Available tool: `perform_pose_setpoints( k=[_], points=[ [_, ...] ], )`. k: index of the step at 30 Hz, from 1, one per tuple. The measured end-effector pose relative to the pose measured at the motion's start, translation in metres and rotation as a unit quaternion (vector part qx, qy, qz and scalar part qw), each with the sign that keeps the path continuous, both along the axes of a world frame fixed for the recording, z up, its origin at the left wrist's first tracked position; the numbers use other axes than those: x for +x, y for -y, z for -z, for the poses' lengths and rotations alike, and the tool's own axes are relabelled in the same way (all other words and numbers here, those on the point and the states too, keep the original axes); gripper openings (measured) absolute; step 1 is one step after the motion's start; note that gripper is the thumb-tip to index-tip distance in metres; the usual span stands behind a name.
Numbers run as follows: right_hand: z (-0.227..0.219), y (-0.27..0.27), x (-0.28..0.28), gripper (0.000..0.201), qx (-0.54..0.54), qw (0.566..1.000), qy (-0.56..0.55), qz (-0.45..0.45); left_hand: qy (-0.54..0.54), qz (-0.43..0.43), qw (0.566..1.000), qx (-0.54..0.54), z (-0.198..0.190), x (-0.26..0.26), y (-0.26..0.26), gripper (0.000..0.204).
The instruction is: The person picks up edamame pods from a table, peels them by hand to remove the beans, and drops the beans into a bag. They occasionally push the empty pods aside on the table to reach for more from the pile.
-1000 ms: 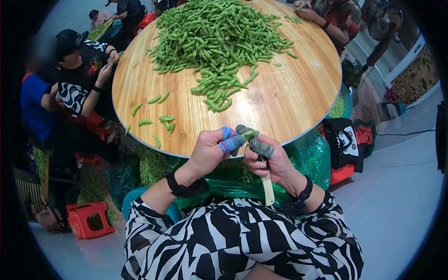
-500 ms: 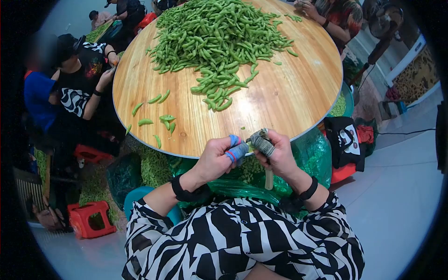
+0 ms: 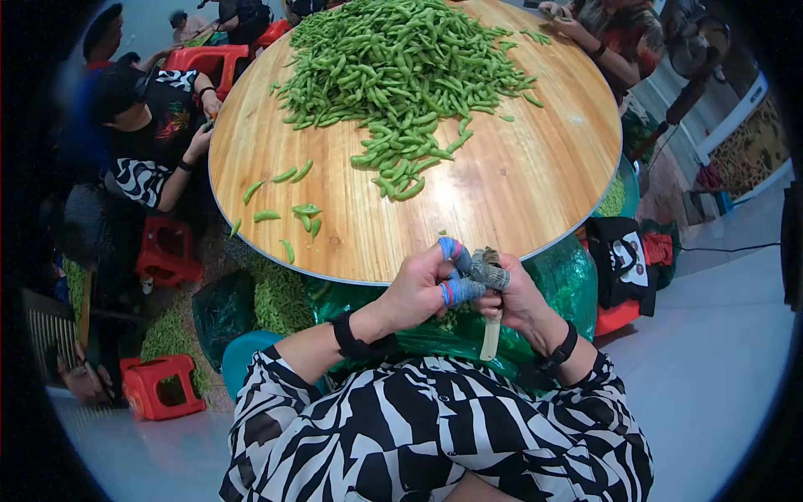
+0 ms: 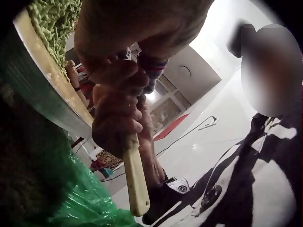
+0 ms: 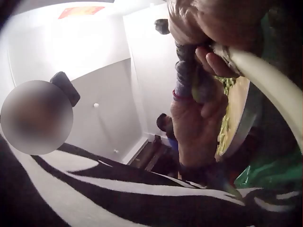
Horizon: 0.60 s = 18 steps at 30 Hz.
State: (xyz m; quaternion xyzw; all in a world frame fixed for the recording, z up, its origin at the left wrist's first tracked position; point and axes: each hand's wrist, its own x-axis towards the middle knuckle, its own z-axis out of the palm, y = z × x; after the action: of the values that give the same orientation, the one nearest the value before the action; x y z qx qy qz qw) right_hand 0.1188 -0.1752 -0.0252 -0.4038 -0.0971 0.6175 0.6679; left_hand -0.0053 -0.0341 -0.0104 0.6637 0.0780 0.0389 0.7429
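Observation:
The right hand (image 3: 523, 299) grips a cream-coloured handle (image 3: 491, 339), which points down below the fist; its thumb wears a grey-green wrap. Close against it, the left hand (image 3: 416, 289) has blue wraps with red bands on its thumb and finger. In the right wrist view, a green pod (image 5: 195, 86) shows in the curled fingers of the left hand (image 5: 196, 130). The handle (image 4: 136, 182) hangs from the right hand (image 4: 116, 118) in the left wrist view. Any blade is hidden. A large heap of green pods (image 3: 401, 67) lies beyond the hands.
The round wooden table (image 3: 535, 184) carries several loose pods (image 3: 267, 215) at left. Green plastic (image 3: 560, 284) lies under its near edge. Red stools (image 3: 163, 389) and a seated person (image 3: 150, 125) are at left; a black bag (image 3: 621, 259) hangs at right.
Both hands have shifted slightly right in the view and now meet closely. The pod seen between them one second ago is hidden in the head view. The people at left have changed position.

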Motion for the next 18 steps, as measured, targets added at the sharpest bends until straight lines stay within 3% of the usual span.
perform_pose_setpoints(
  k=[8,14,18],
  points=[
    [0.009,0.013,0.000,0.010,0.052,0.997,-0.055,-0.021,0.135,-0.024,0.990,0.041,0.008,-0.002,0.018,0.020],
    [0.008,0.031,0.003,0.013,-0.009,0.993,0.116,-0.016,-0.008,0.020,0.992,-0.128,0.013,-0.005,0.028,0.021],
    [0.009,0.046,0.003,0.012,-0.014,0.942,0.335,-0.011,-0.095,0.074,0.990,-0.074,0.017,-0.007,0.024,0.025]
  ],
)
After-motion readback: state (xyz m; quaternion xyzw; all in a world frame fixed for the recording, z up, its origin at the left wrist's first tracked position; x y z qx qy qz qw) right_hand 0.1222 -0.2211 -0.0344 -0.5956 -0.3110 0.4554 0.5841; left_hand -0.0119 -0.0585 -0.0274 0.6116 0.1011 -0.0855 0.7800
